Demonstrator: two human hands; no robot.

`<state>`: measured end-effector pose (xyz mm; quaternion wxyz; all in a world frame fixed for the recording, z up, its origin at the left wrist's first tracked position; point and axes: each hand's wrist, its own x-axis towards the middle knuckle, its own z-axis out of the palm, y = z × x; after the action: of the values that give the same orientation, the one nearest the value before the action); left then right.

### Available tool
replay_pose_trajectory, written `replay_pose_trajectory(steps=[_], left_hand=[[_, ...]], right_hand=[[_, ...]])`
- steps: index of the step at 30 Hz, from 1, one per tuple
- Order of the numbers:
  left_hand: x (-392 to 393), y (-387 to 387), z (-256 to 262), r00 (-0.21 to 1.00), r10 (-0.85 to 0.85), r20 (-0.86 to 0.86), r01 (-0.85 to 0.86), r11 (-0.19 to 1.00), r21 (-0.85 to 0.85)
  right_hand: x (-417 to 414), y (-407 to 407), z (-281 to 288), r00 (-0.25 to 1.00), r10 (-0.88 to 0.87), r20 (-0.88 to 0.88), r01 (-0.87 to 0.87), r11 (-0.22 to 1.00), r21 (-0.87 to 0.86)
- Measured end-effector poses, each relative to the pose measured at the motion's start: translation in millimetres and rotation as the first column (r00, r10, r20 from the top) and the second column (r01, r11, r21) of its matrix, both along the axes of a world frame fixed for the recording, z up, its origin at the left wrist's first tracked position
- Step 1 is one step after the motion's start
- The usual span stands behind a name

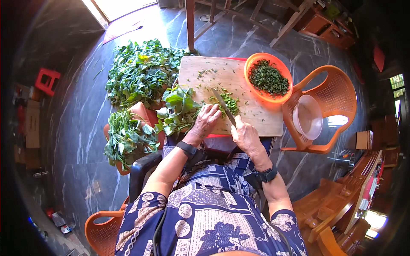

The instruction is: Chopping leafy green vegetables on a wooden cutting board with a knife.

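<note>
My right hand (246, 134) grips a kitchen knife (224, 107), its blade pointing away from me over a wooden cutting board (262, 120). My left hand (206, 120) is closed on the stems of a bunch of leafy greens (179, 105) at the board's left edge, just left of the blade. Chopped green stems (230, 103) lie in a small heap beside the knife, and more bits are scattered over the board. At the board's right far corner stands an orange plastic basin (286, 68) that holds chopped dark greens (268, 77).
A large pile of leafy greens (137, 73) lies beyond the board's left side. A smaller bunch (126, 134) rests nearer me. On the right, an orange plastic chair (342, 92) holds a pale plastic bowl (307, 116). Wooden furniture (333, 198) stands at lower right.
</note>
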<state>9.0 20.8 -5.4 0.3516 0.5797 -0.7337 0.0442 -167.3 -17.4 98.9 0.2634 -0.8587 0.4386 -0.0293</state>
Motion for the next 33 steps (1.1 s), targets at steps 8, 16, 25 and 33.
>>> replay_pose_trajectory(steps=[8, 16, 25, 33], left_hand=[[-1.3, -1.4, -2.4, 1.000, 0.003, 0.013, -0.002, 1.000, -0.021], [-1.7, -1.2, 1.3, 1.000, -0.009, -0.013, 0.010, 0.999, 0.043], [-1.2, -1.1, 6.2, 0.997, -0.031, -0.065, 0.033, 0.999, 0.027], [-3.7, 0.6, 8.9, 0.996, -0.016, -0.085, 0.021, 0.998, 0.065]], right_hand=[[-6.3, 0.5, -0.8, 0.993, 0.059, -0.101, -0.060, 0.998, -0.004], [10.2, -0.4, -6.6, 0.984, 0.064, -0.168, -0.061, 0.998, 0.024], [40.2, -20.8, -38.9, 0.994, 0.064, -0.091, -0.072, 0.993, -0.089], [17.0, -22.2, -33.3, 0.998, -0.068, 0.001, 0.068, 0.997, 0.033]])
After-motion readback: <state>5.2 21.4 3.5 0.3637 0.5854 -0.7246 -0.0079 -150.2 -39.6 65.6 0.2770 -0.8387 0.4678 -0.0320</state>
